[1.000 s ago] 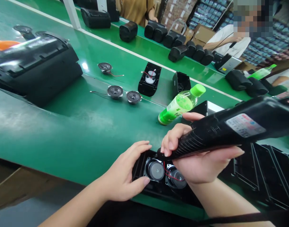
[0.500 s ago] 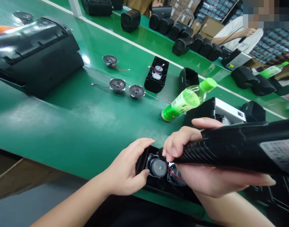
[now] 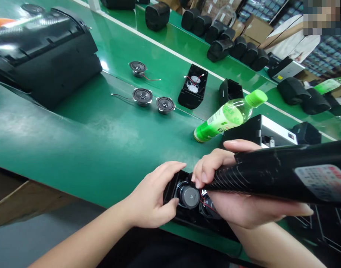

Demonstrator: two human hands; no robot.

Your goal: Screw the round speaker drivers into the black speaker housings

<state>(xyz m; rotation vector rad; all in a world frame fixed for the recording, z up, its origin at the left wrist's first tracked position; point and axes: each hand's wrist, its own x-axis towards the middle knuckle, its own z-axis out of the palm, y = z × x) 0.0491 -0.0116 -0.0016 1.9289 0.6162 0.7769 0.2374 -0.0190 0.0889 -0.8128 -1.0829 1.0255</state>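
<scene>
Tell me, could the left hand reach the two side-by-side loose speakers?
Probably yes: only bare belt lies between the left hand and those speakers, though it grips the black housing.

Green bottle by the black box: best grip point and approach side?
Take the green bottle around its mid-body, from the open belt side. Its base rests on the belt, cap end raised, and the black box crowds its other side.

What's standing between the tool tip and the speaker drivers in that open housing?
Nothing visible. The left hand grips the speaker housing at its end, and the right hand holds the black power tool with its nose at the left driver. A red wire lies beside that driver. The fingers hide the tip.
</scene>
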